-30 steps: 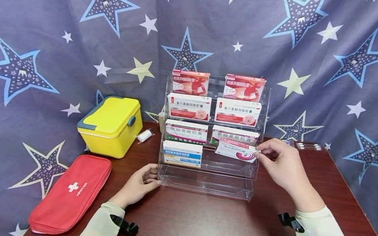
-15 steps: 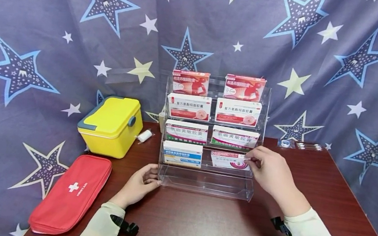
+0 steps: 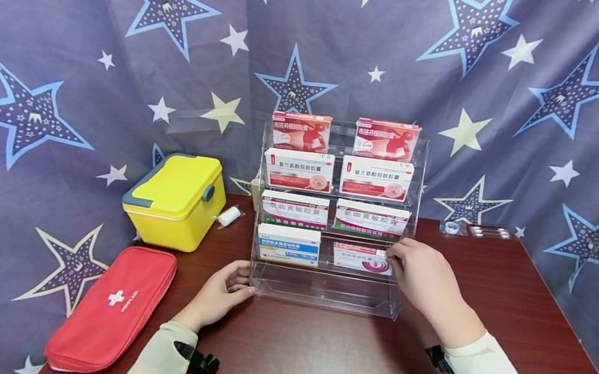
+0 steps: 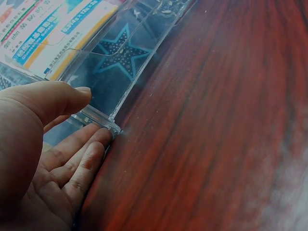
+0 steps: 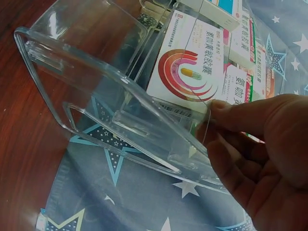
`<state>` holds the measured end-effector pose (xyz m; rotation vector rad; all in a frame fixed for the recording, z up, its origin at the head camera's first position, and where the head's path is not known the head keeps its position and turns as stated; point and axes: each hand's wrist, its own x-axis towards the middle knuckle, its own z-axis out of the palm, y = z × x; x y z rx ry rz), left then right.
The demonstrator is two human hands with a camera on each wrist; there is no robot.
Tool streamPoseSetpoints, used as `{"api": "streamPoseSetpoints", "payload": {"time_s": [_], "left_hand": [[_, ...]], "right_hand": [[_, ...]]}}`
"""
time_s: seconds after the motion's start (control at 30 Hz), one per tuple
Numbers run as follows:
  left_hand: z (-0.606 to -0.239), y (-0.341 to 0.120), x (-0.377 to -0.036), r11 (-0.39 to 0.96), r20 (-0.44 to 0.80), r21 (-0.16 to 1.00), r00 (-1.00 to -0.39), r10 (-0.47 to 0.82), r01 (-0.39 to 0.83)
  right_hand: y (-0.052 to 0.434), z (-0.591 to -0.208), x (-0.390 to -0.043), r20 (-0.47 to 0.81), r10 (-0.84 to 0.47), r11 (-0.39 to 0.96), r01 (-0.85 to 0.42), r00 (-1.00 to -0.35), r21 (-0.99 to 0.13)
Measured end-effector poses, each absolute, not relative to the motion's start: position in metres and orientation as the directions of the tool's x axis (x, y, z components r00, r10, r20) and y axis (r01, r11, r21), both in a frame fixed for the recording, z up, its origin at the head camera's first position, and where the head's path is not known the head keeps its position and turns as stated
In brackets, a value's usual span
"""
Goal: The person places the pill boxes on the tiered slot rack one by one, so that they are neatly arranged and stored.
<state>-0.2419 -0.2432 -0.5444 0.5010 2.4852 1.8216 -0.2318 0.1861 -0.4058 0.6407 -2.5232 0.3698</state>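
Note:
A clear acrylic display rack (image 3: 323, 294) stands upright on the table, with pairs of medicine boxes on its upper tiers. My right hand (image 3: 424, 278) is at its right side, thumb and fingers pinching the end of a white medicine box (image 3: 355, 258) with pink rings, which sits in the fourth tier. In the right wrist view my thumb touches that box's corner (image 5: 192, 72); the fingertips are partly hidden. Beside it sits a blue-and-white medicine box (image 3: 288, 245). My left hand (image 3: 221, 291) holds the rack's lower left corner, the thumb in front and fingers against the edge (image 4: 103, 137).
A yellow case (image 3: 176, 202) and a red first-aid pouch (image 3: 112, 308) lie on the left. Near the case is a small wrapped white roll (image 3: 229, 215). At the back right are a tape roll (image 3: 450, 227) and a clear packet (image 3: 490, 232). A starry curtain hangs behind.
My right hand has lowered the pink-ringed medicine box from in front of the third tier into the fourth tier, moving down and slightly left. My left hand has stayed at the rack's corner.

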Motion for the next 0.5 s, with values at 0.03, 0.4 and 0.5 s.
{"api": "streamPoseSetpoints", "payload": {"time_s": [0.03,0.4,0.5], "left_hand": [[-0.5445,-0.2432,-0.2419,0.269,0.172,0.932,-0.949,0.266,0.244],[-0.5456,-0.2438,-0.2422,0.258,0.18,0.932,-0.944,0.275,0.253],[-0.5466,-0.244,-0.2424,0.26,0.19,0.929,-0.943,0.273,0.263]], "right_hand": [[0.1856,-0.4058,-0.2314,0.53,-0.37,0.853,-0.505,-0.763,-0.13],[0.1806,-0.4061,-0.2298,0.498,-0.369,0.872,-0.478,-0.784,-0.105],[0.1798,-0.407,-0.2299,0.501,-0.373,0.872,-0.48,-0.781,-0.1]]}}
